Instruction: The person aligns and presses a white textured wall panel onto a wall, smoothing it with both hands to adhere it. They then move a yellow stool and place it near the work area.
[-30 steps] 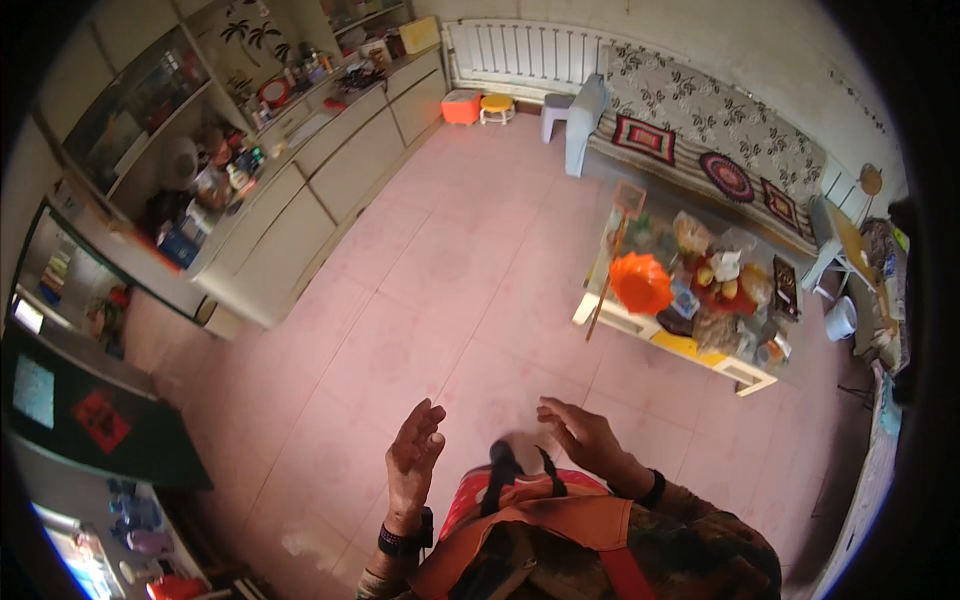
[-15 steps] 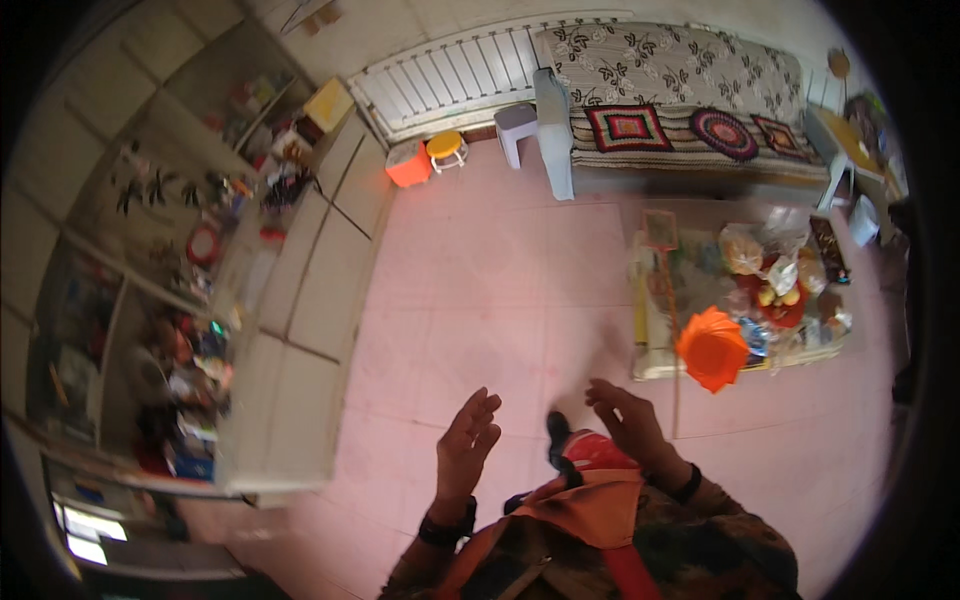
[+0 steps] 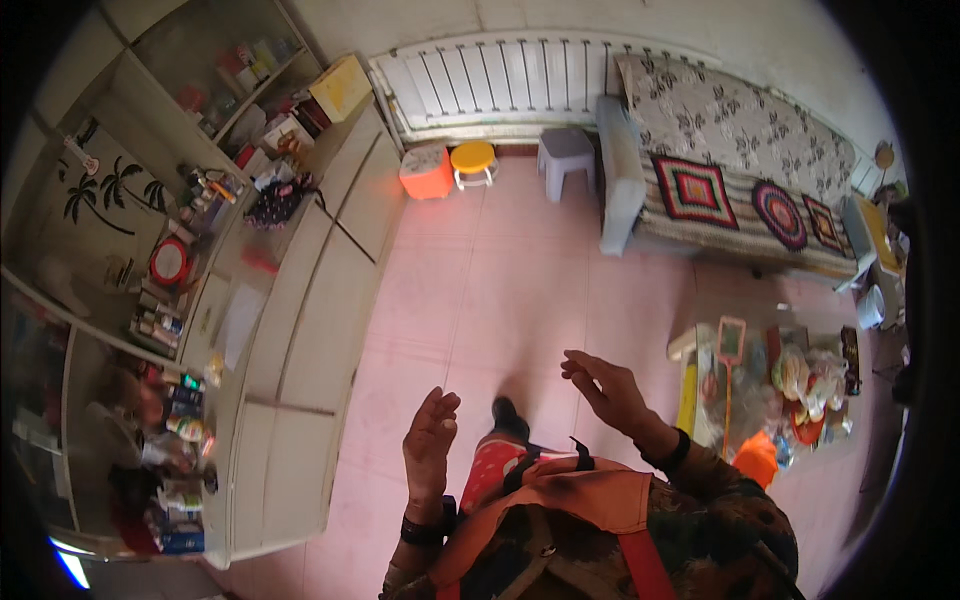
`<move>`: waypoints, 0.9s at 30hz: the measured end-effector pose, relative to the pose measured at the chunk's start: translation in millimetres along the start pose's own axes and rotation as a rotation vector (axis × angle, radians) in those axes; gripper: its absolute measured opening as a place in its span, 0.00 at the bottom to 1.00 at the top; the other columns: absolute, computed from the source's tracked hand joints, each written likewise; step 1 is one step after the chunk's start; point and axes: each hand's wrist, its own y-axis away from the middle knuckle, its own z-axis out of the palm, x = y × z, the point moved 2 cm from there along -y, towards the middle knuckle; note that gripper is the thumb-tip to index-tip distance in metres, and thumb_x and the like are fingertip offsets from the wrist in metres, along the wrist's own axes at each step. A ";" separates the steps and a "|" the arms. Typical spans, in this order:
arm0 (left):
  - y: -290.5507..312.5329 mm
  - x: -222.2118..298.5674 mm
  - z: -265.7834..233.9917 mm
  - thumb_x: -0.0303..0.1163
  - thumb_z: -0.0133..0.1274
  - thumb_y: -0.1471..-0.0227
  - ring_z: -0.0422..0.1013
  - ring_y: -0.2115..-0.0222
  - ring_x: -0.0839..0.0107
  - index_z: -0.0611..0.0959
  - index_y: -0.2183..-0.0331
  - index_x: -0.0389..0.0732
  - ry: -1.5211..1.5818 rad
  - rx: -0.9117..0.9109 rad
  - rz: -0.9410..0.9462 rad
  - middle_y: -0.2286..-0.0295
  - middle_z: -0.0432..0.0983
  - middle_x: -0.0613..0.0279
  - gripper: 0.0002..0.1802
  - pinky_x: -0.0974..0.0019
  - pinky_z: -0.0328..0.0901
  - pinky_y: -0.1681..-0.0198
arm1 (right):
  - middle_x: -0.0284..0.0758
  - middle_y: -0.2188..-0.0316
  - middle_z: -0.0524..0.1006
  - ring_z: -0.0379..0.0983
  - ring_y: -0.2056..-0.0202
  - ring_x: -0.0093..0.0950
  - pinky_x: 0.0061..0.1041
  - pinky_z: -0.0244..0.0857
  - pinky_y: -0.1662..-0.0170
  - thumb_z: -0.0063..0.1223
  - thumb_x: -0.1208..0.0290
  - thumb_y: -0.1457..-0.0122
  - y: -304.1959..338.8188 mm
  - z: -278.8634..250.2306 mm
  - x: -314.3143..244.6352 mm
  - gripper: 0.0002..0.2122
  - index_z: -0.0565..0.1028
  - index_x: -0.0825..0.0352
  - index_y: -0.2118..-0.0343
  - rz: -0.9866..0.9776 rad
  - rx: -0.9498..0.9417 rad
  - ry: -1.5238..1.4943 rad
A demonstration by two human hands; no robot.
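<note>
My left hand (image 3: pixel 431 448) is raised in front of my body with its fingers loosely stretched, holding nothing. Farther to the right, my right hand (image 3: pixel 612 396) also hangs in the air, fingers and thumb apart, with nothing in it. Each wrist has a dark band. Below the hands are an orange apron (image 3: pixel 580 500) over camouflage sleeves, a red leg with white dots (image 3: pixel 490 468) and a dark shoe (image 3: pixel 510 420). Neither hand touches anything.
A long pale cabinet (image 3: pixel 300 370) crowded with small items runs along the left. At the back stand an orange box stool (image 3: pixel 427 175), a yellow round stool (image 3: pixel 473 157), a grey stool (image 3: pixel 567 160) and a sofa (image 3: pixel 640 215). A cluttered low table (image 3: pixel 688 395) and an orange pleated object (image 3: pixel 757 460) are at right.
The whole view has turned and moved forward, so the sofa and low table sit farther right. The orange pleated object is now lower, close to my right arm. Both hands remain raised and without anything.
</note>
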 end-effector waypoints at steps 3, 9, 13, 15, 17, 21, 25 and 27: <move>-111.3 11.2 -14.7 0.24 0.51 0.41 0.68 0.49 0.68 0.66 0.40 0.32 0.077 -0.060 0.035 0.49 0.72 0.54 0.28 0.68 0.64 0.46 | 0.42 0.60 0.81 0.80 0.59 0.32 0.28 0.74 0.57 0.51 0.74 0.36 -82.2 26.4 9.1 0.15 0.71 0.70 0.47 0.117 -0.004 0.000; -277.2 37.1 4.8 0.21 0.51 0.41 0.68 0.46 0.68 0.65 0.39 0.33 -0.046 -0.230 -0.008 0.47 0.72 0.53 0.29 0.68 0.62 0.44 | 0.42 0.59 0.80 0.79 0.58 0.35 0.28 0.73 0.54 0.50 0.76 0.37 -200.8 34.0 43.0 0.18 0.68 0.67 0.44 0.113 0.003 0.020; -385.3 32.6 23.5 0.23 0.52 0.41 0.67 0.44 0.66 0.65 0.39 0.36 -0.175 -0.341 -0.023 0.46 0.71 0.53 0.30 0.65 0.62 0.43 | 0.41 0.60 0.80 0.79 0.57 0.30 0.25 0.72 0.55 0.50 0.75 0.36 -283.9 32.1 107.0 0.16 0.70 0.70 0.46 0.234 0.120 -0.071; -434.4 24.7 27.2 0.23 0.52 0.41 0.67 0.44 0.66 0.64 0.38 0.36 -0.185 -0.318 -0.065 0.46 0.71 0.53 0.31 0.64 0.62 0.42 | 0.40 0.61 0.80 0.80 0.59 0.27 0.24 0.72 0.57 0.48 0.76 0.35 -328.1 31.6 151.3 0.15 0.70 0.73 0.46 0.286 0.130 -0.132; -486.2 22.8 32.5 0.23 0.52 0.41 0.67 0.44 0.66 0.64 0.38 0.36 -0.233 -0.297 -0.045 0.46 0.70 0.53 0.31 0.65 0.62 0.43 | 0.40 0.60 0.80 0.80 0.60 0.27 0.23 0.72 0.58 0.48 0.76 0.35 -380.2 29.9 194.2 0.15 0.70 0.73 0.46 0.312 0.146 -0.183; -582.9 26.0 39.2 0.23 0.52 0.41 0.67 0.45 0.67 0.63 0.38 0.35 -0.114 -0.223 -0.145 0.46 0.70 0.53 0.32 0.67 0.62 0.44 | 0.38 0.60 0.80 0.80 0.60 0.26 0.22 0.72 0.60 0.47 0.75 0.34 -497.9 32.1 263.3 0.15 0.70 0.72 0.46 0.262 0.164 -0.137; -659.5 22.9 37.8 0.22 0.52 0.41 0.66 0.44 0.67 0.63 0.38 0.34 -0.207 -0.151 -0.084 0.45 0.69 0.52 0.32 0.66 0.62 0.43 | 0.39 0.59 0.80 0.79 0.59 0.27 0.22 0.72 0.60 0.47 0.73 0.34 -592.6 34.2 310.8 0.15 0.70 0.73 0.46 0.342 0.059 -0.237; -690.0 17.9 37.7 0.24 0.52 0.41 0.66 0.44 0.65 0.62 0.38 0.34 -0.174 -0.087 -0.104 0.46 0.69 0.50 0.32 0.66 0.62 0.43 | 0.40 0.59 0.80 0.80 0.59 0.26 0.23 0.72 0.60 0.47 0.71 0.33 -634.2 36.8 334.5 0.16 0.70 0.73 0.47 0.433 0.019 -0.294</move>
